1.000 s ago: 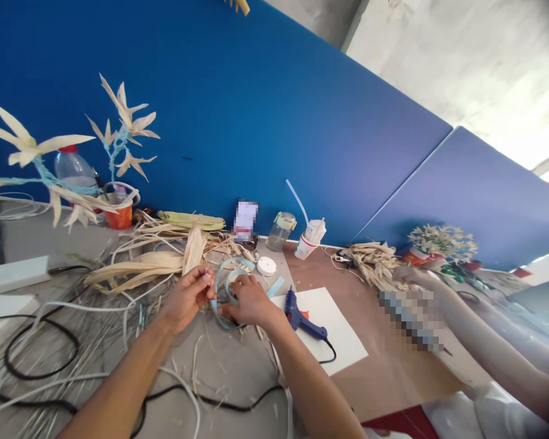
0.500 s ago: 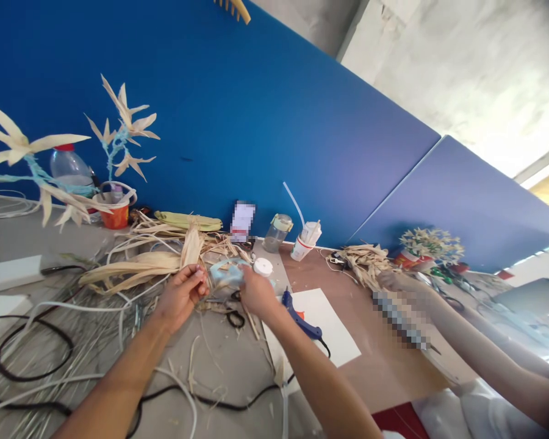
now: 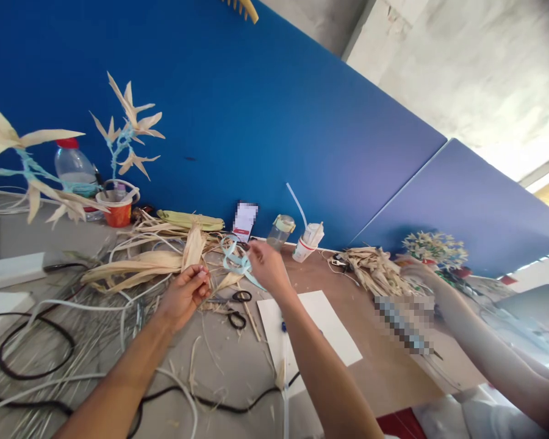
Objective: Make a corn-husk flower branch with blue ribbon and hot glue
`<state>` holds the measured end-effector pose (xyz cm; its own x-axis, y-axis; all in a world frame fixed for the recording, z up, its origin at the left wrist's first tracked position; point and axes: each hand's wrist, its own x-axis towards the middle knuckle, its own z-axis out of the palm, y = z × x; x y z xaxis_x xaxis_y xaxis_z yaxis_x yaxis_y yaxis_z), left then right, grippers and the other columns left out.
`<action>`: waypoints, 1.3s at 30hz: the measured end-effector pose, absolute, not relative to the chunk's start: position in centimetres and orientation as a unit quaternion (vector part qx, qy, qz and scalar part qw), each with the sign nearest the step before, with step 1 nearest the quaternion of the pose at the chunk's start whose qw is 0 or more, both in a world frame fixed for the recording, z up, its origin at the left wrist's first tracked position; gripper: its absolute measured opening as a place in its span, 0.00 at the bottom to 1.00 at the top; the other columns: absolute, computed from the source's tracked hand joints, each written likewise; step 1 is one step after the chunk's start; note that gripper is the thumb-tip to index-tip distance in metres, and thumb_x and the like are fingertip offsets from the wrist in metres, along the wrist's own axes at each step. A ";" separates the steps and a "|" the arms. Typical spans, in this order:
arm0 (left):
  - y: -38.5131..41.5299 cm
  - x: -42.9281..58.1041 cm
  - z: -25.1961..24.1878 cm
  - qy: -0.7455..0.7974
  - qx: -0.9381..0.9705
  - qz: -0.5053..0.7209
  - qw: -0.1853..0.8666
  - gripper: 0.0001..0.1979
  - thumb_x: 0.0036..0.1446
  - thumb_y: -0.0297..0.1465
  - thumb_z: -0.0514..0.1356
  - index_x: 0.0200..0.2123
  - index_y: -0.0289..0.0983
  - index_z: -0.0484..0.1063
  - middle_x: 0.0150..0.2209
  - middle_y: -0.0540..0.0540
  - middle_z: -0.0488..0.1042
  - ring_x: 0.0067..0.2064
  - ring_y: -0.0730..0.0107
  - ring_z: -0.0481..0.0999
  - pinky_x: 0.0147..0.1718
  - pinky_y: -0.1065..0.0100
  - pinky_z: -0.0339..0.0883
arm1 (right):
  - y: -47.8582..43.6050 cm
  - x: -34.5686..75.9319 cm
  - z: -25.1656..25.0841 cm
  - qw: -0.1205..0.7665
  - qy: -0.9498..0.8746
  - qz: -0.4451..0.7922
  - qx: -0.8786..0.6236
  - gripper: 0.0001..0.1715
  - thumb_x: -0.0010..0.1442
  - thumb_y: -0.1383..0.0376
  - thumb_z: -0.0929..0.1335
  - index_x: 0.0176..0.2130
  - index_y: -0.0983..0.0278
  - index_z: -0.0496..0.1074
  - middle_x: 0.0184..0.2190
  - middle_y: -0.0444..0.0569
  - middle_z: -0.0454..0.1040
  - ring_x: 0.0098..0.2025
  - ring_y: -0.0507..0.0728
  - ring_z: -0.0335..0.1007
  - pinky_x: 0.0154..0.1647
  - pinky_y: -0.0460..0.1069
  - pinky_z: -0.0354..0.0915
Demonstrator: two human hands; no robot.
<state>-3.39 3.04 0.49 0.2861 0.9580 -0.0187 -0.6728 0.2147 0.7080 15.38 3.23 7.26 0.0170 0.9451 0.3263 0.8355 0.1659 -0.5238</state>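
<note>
My left hand hovers over the grey table, fingers pinched together on a thin pale end that I cannot make out. My right hand is raised farther back, closed on a light blue ribbon that loops and trails down to the left of it. Black-handled scissors lie on the table between my two hands. Dried corn husks are piled just behind my left hand.
A white sheet lies under my right forearm. At the blue back wall stand a jar, a paper cup, an orange cup and husk flowers. Black cables run at left. Another person's arm reaches in at right.
My right hand has lifted away from my left and moved back and to the right, drawing the blue ribbon up. The scissors are now uncovered. My forearm now hides the blue glue gun.
</note>
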 end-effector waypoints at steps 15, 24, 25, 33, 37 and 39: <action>3.3 -3.7 0.6 0.243 0.289 0.571 0.729 0.07 0.47 0.27 0.66 0.29 0.34 0.69 0.24 0.54 0.66 0.19 0.85 0.58 0.19 0.80 0.58 | 1.7 14.8 2.2 0.236 -0.700 0.154 -0.656 0.17 0.59 0.70 0.62 0.45 0.67 0.74 0.45 0.55 0.76 0.46 0.56 0.72 0.47 0.47 0.63; 3.6 -4.0 0.5 0.278 0.266 0.600 0.702 0.10 0.46 0.29 0.67 0.27 0.34 0.67 0.22 0.55 0.64 0.19 0.86 0.55 0.19 0.81 0.55 | 5.6 11.9 2.4 0.143 -0.715 0.145 -0.668 0.16 0.62 0.64 0.60 0.40 0.64 0.75 0.41 0.52 0.78 0.42 0.55 0.73 0.41 0.45 0.62; 3.6 -4.0 0.5 0.278 0.264 0.601 0.701 0.10 0.46 0.29 0.67 0.27 0.34 0.67 0.22 0.55 0.64 0.18 0.86 0.55 0.18 0.81 0.54 | 6.0 11.4 2.3 0.127 -0.710 0.147 -0.677 0.17 0.62 0.62 0.60 0.39 0.65 0.76 0.40 0.54 0.78 0.41 0.56 0.73 0.39 0.46 0.62; 3.7 -4.0 0.4 0.281 0.263 0.603 0.699 0.10 0.46 0.29 0.67 0.26 0.34 0.67 0.21 0.56 0.63 0.18 0.86 0.54 0.18 0.80 0.52 | 7.1 8.8 1.3 0.052 -0.686 0.190 -0.701 0.11 0.49 0.65 0.69 0.33 0.69 0.78 0.38 0.62 0.78 0.41 0.65 0.73 0.36 0.50 0.64; 3.7 -4.0 0.3 0.278 0.262 0.602 0.701 0.10 0.46 0.29 0.66 0.26 0.34 0.67 0.21 0.56 0.63 0.18 0.86 0.54 0.18 0.80 0.53 | 6.5 10.2 2.4 0.106 -0.682 0.237 -0.684 0.10 0.54 0.68 0.65 0.31 0.67 0.77 0.33 0.55 0.78 0.36 0.57 0.73 0.32 0.46 0.62; 3.7 -4.0 0.3 0.275 0.261 0.603 0.702 0.10 0.46 0.29 0.66 0.26 0.34 0.67 0.21 0.56 0.63 0.18 0.86 0.55 0.18 0.80 0.53 | 5.8 11.5 3.5 0.139 -0.681 0.264 -0.669 0.12 0.56 0.67 0.64 0.31 0.66 0.77 0.30 0.50 0.78 0.33 0.53 0.71 0.30 0.44 0.61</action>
